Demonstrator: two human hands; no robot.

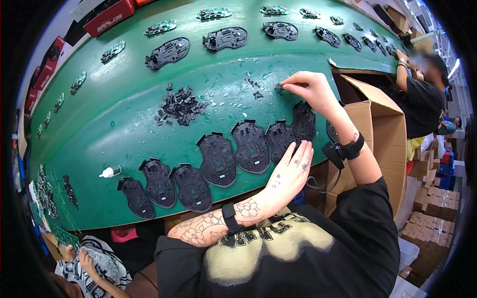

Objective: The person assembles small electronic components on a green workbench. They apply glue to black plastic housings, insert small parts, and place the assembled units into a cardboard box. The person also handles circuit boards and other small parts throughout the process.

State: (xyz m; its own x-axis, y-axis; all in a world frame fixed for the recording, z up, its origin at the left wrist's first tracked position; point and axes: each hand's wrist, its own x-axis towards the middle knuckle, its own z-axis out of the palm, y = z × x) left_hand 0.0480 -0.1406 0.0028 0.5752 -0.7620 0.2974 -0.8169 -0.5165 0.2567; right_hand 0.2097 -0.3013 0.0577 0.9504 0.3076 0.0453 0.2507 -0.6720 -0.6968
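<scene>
My right hand (314,88) reaches over the green table, thumb and forefinger pinched on a small black plastic part (278,89). My left hand (295,164) lies flat with fingers stretched out, over the near edge of a black mouse bottom shell (281,137), partly covering it. Another shell (304,122) stands out just beyond its fingertips. Leftward along the table's near edge runs a row of similar shells, among them one (251,146) and a larger-looking one (217,160). A few loose black bits (257,94) lie left of my right hand.
A heap of small black parts (182,106) sits mid-table, near a white-capped bottle (110,172). Farther back are rows of black mouse shells (225,38) and green circuit boards (214,13). An open cardboard box (385,144) stands at right. Two co-workers (420,94) (94,263) work nearby.
</scene>
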